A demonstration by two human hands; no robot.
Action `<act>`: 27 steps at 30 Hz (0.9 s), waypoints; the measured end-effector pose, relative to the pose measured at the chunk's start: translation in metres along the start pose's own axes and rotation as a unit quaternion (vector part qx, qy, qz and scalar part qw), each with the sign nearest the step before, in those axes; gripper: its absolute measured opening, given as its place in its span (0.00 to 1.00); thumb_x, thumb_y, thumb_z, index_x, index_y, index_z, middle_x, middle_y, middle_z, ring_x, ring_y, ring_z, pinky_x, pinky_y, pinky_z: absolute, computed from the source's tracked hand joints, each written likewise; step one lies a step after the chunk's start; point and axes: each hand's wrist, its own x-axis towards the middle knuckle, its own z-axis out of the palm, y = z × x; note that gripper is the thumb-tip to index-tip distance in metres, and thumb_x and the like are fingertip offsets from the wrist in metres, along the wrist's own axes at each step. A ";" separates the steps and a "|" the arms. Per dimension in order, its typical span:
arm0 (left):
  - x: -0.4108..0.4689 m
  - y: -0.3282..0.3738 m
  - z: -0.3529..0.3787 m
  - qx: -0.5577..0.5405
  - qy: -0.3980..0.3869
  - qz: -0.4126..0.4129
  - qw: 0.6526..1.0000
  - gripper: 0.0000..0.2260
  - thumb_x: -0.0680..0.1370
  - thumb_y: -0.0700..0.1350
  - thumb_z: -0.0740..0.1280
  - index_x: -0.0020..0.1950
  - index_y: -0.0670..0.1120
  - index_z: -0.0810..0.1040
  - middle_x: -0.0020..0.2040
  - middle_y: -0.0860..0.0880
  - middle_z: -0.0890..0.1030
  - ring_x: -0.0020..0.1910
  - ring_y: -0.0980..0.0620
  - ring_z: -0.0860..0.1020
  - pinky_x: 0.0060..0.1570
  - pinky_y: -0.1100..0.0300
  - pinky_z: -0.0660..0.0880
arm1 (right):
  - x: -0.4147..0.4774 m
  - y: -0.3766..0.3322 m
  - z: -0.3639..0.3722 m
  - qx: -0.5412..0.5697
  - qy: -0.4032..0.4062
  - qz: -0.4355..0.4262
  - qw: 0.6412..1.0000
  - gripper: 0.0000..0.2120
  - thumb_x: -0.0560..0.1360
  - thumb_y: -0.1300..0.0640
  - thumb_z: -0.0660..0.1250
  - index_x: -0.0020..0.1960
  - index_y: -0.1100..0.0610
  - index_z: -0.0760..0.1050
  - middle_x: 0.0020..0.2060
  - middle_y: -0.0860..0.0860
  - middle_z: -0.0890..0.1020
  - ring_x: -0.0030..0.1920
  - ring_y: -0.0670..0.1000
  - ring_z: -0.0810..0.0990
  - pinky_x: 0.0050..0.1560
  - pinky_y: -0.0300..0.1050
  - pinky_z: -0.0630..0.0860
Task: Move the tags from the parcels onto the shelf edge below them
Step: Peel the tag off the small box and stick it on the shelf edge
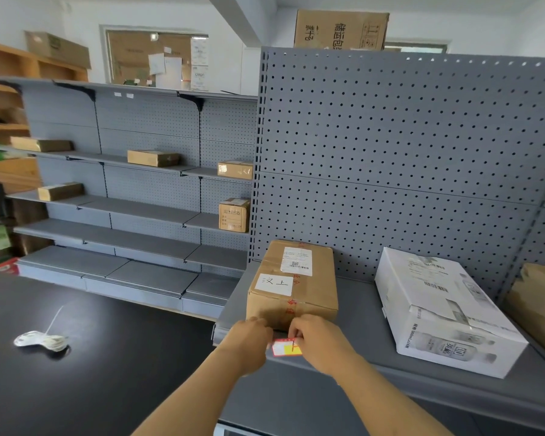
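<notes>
- The step in hand appears to be fitting the tag (285, 348) to the shelf edge (222, 333), right below the brown parcel (291, 284).
- The right hand (323, 341) pinches the tag's upper right corner.
- The left hand (252, 338) is curled at the tag's left end. Its fingertips are hidden, so I cannot tell whether it grips or only steadies.
- The next move likely calls for seating the tag flat along the edge strip, then letting go.
- The print on the tag is blurred, and it is unclear whether it has caught yet.
- The white carton (444, 309) shows no such tag from here.

Bright, even daylight; wide-angle edge distortion.
</notes>
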 end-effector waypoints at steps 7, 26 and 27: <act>0.002 -0.011 0.005 -0.037 -0.019 -0.012 0.999 0.20 0.77 0.33 0.59 0.67 0.46 0.76 0.64 0.44 0.77 0.60 0.45 0.77 0.62 0.52 0.75 | 0.007 -0.012 0.008 -0.039 0.019 -0.003 0.999 0.09 0.78 0.62 0.61 0.53 0.55 0.78 0.55 0.52 0.77 0.53 0.54 0.76 0.49 0.46 0.75; 0.006 0.020 -0.042 -0.049 -0.005 0.051 0.997 0.16 0.78 0.36 0.60 0.63 0.48 0.78 0.61 0.49 0.80 0.56 0.48 0.78 0.54 0.59 0.76 | -0.032 0.009 -0.038 -0.137 0.032 0.009 0.990 0.11 0.76 0.66 0.61 0.53 0.57 0.79 0.53 0.56 0.80 0.49 0.57 0.79 0.51 0.50 0.78; 0.009 0.026 -0.046 -0.049 -0.006 0.061 0.997 0.15 0.78 0.38 0.61 0.63 0.49 0.78 0.61 0.49 0.80 0.56 0.49 0.78 0.55 0.59 0.75 | -0.036 0.012 -0.044 -0.136 0.037 0.012 0.990 0.12 0.76 0.66 0.62 0.54 0.57 0.79 0.54 0.56 0.80 0.51 0.57 0.79 0.52 0.50 0.78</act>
